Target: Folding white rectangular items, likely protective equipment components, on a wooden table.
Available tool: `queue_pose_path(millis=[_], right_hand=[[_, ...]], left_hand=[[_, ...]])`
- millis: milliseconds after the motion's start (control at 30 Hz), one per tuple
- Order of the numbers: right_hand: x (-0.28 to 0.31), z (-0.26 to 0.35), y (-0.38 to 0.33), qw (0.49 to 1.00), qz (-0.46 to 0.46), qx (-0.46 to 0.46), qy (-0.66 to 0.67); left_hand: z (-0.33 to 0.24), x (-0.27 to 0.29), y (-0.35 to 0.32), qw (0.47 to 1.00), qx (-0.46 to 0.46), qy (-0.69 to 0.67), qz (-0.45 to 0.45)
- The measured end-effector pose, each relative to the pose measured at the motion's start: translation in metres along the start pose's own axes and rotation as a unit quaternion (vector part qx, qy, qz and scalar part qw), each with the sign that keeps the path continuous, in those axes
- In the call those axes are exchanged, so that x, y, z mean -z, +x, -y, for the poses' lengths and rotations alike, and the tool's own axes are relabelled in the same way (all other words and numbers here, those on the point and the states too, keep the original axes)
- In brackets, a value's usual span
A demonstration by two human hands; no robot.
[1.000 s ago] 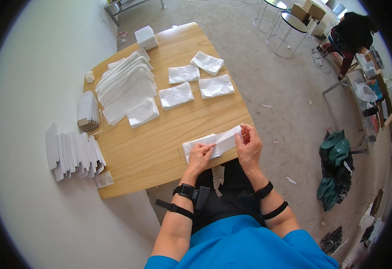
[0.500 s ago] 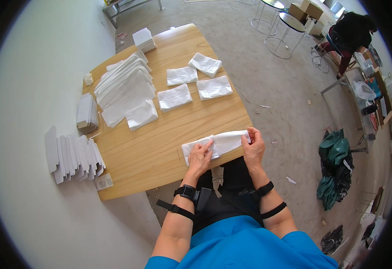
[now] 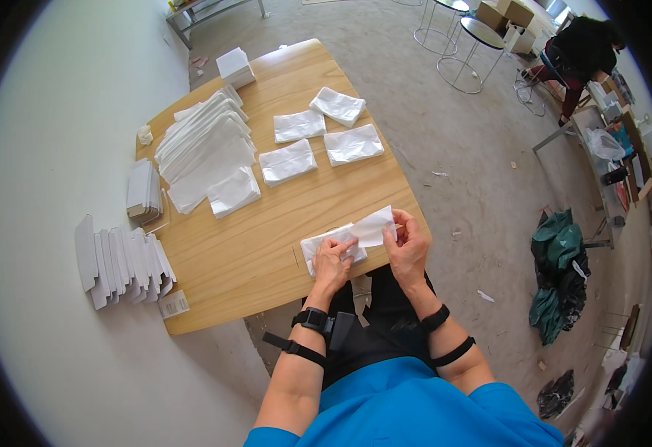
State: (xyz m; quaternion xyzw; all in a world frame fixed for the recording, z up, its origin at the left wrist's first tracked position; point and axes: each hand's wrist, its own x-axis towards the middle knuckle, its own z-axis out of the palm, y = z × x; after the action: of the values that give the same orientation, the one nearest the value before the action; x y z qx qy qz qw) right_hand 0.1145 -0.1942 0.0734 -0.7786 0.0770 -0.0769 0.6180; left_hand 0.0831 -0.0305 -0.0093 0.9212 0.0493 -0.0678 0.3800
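A thin white plastic sheet, perhaps a bag (image 3: 375,226), lies partly folded near the table's front edge. My left hand (image 3: 331,262) rests on its folded left part, index finger stretched along the crease and the other fingers spread. At the sheet's right end, my right hand (image 3: 409,247) pinches the edge between thumb and fingers, holding that flap raised and bent toward the left. Several folded white packets (image 3: 288,162) lie farther up the table. To their left spreads a fanned pile of white sheets (image 3: 203,153), with a folded stack (image 3: 233,194) at its near end.
White flat cartons (image 3: 121,264) and a carton stack (image 3: 143,190) stand along the wooden table's (image 3: 244,261) left side. A white block of cards or boxes (image 3: 235,68) sits at the far end. Right, dark green bags (image 3: 557,261) lie on the floor; a person (image 3: 583,48) bends beyond.
My right hand has moved left and slightly up, lifting the sheet's right end and folding it back toward my left hand. The left hand stays pressed in place.
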Motion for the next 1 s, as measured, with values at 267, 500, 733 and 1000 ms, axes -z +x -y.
queue_pose_path(millis=[267,500,733,1000], right_hand=[[-0.028,0.012,-0.029,0.981,0.069,0.145,-0.111],[-0.068,0.017,-0.047,0.943,0.128,0.277,-0.134],[-0.070,0.012,-0.047,0.950,0.137,0.242,-0.144],[-0.029,-0.020,-0.079,0.951,0.151,0.214,-0.163]], left_hand=[[0.018,0.013,0.005,0.920,0.106,-0.377,0.030],[0.013,0.044,0.006,0.800,0.179,-0.561,0.112],[0.016,0.055,0.005,0.711,0.190,-0.660,0.149],[0.022,0.041,0.013,0.846,0.159,-0.498,0.103]])
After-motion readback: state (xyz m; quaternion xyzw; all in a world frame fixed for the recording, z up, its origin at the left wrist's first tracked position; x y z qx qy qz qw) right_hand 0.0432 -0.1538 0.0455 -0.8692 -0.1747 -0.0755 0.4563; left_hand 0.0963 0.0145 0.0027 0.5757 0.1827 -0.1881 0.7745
